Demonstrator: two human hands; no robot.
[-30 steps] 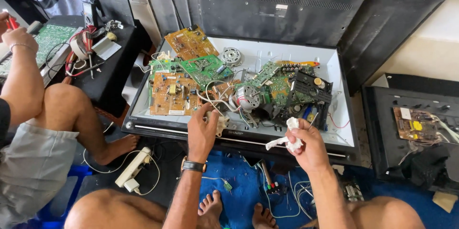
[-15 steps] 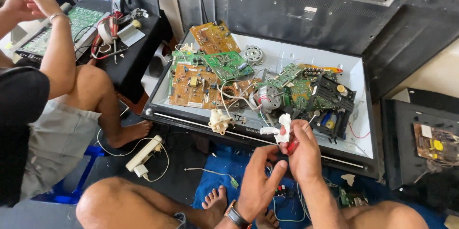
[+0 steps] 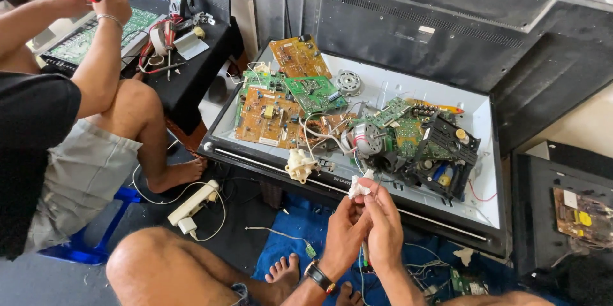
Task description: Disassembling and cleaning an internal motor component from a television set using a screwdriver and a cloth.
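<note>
Opened television shell (image 3: 383, 85) holds circuit boards (image 3: 281, 105); both hands (image 3: 367, 226) grip a white connector (image 3: 359, 187).

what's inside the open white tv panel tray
The tray holds orange circuit boards, green boards, a small motor, a black module and loose wires. What lies beneath the piled boards is covered.

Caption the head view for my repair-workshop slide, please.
Both hands, left hand and right hand, hold a small white plug before the board-filled tray.
</note>
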